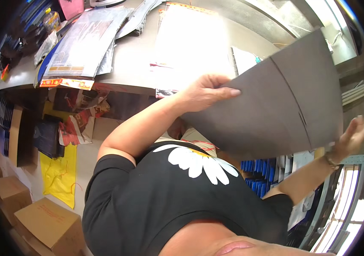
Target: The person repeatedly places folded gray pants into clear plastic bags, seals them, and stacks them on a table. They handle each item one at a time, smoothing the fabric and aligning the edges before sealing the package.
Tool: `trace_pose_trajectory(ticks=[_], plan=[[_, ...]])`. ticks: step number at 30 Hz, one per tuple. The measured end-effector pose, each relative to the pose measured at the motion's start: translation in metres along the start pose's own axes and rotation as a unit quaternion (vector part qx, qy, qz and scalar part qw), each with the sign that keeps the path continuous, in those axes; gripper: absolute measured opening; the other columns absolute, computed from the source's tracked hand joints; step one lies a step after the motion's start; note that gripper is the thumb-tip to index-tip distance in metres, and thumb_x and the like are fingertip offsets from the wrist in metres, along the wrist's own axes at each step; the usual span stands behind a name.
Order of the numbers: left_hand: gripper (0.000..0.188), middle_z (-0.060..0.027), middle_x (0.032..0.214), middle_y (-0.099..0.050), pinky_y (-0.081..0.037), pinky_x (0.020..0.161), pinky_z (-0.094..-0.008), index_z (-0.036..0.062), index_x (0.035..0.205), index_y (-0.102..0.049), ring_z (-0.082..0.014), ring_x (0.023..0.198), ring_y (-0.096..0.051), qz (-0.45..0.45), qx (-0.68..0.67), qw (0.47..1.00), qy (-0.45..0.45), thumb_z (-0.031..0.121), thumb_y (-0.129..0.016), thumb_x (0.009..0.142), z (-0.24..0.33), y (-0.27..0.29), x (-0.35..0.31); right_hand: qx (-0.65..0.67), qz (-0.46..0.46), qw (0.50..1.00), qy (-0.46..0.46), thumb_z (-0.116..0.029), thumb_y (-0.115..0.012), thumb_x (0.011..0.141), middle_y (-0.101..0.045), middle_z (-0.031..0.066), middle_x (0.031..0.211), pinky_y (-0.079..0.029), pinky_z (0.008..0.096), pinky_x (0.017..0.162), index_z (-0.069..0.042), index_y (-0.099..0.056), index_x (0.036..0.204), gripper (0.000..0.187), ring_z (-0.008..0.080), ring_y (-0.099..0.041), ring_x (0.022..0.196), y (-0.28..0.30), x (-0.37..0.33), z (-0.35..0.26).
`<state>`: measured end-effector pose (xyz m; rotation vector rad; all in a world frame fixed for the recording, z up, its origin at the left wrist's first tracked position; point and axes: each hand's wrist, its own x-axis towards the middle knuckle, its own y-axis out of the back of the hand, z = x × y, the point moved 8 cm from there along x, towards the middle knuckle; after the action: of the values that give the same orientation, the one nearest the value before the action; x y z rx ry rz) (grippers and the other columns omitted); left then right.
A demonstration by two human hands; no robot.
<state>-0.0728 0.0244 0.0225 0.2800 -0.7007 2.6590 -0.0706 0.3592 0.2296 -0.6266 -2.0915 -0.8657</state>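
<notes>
**Grey card sheet, held in both hands above the bench**

Item: a large flat grey card sheet [275,102], creased down its length, held up at a tilt above the bench [135,64] and in front of the person's chest.

Left hand [207,91]: grip closed on the sheet's left edge, fingers lying flat over its face, thumb out of sight behind it.

Right hand [352,134]: fingers spread open at the sheet's lower right edge (whether it actually bears on the card cannot be told); a bracelet sits on that wrist.

Surroundings: silver foil bags [84,40] stacked on the bench's left part; a sunlit pale sheet [190,42] at its middle. Cardboard boxes [45,224] stand on the floor, with a yellow bag [60,175] beside them.
</notes>
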Motion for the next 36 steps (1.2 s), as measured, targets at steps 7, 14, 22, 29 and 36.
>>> trace_pose_trajectory(ticks=[7, 14, 22, 29, 36], plan=[[0.031, -0.0076, 0.108, -0.064, -0.049, 0.085, -0.0297, 0.0023, 0.116, -0.059, -0.0142, 0.100, -0.060, 0.079, -0.047, 0.995, 0.050, 0.022, -0.061, 0.092, -0.021, 0.044, 0.011, 0.445, -0.134, 0.860, -0.210, -0.023, -0.057, 0.092, -0.047, 0.0131, 0.134, -0.035, 0.0374, 0.104, 0.004, -0.042, 0.133, 0.051, 0.0223, -0.045, 0.121, -0.104, -0.054, 0.082], [0.041, -0.0131, 0.126, -0.055, -0.040, 0.099, -0.0362, 0.0088, 0.123, -0.059, -0.0252, 0.121, -0.049, 0.074, 0.653, 0.753, 0.007, 0.030, -0.062, 0.088, -0.048, 0.213, 0.056, 0.492, -0.155, 0.824, -0.234, -0.013, -0.054, 0.095, -0.057, 0.0103, 0.123, -0.043, 0.0346, 0.097, 0.001, -0.051, 0.124, 0.033, 0.0198, -0.053, 0.112, -0.112, -0.014, 0.110], [0.026, -0.0137, 0.111, -0.062, -0.045, 0.091, -0.0344, 0.0070, 0.103, -0.070, -0.0263, 0.100, -0.061, 0.063, 0.674, 0.732, 0.076, 0.024, -0.067, 0.083, -0.047, 0.219, 0.043, 0.540, -0.589, 0.452, -0.396, -0.024, -0.056, 0.093, -0.065, 0.0077, 0.101, -0.051, 0.0330, 0.082, 0.001, -0.053, 0.121, 0.037, 0.0175, -0.061, 0.091, -0.196, -0.050, 0.164], [0.021, -0.0103, 0.094, -0.069, -0.050, 0.076, -0.0341, 0.0065, 0.098, -0.070, -0.0192, 0.083, -0.064, 0.089, 0.646, 0.757, 0.038, 0.023, -0.065, 0.085, -0.059, 0.263, 0.067, 0.440, -0.489, 0.572, -0.490, -0.019, -0.064, 0.087, -0.067, 0.0073, 0.098, -0.051, 0.0288, 0.079, 0.001, -0.062, 0.107, 0.028, 0.0151, -0.063, 0.090, -0.325, -0.201, 0.098], [0.028, -0.0127, 0.089, -0.064, -0.050, 0.075, -0.0355, 0.0071, 0.102, -0.069, -0.0243, 0.081, -0.063, 0.098, 0.667, 0.738, 0.019, 0.018, -0.069, 0.076, -0.052, 0.227, 0.053, 0.276, -0.560, 0.680, -0.385, -0.020, -0.067, 0.085, -0.067, 0.0078, 0.093, -0.050, 0.0243, 0.072, 0.002, -0.065, 0.103, 0.029, 0.0113, -0.062, 0.080, -0.350, -0.199, 0.103]])
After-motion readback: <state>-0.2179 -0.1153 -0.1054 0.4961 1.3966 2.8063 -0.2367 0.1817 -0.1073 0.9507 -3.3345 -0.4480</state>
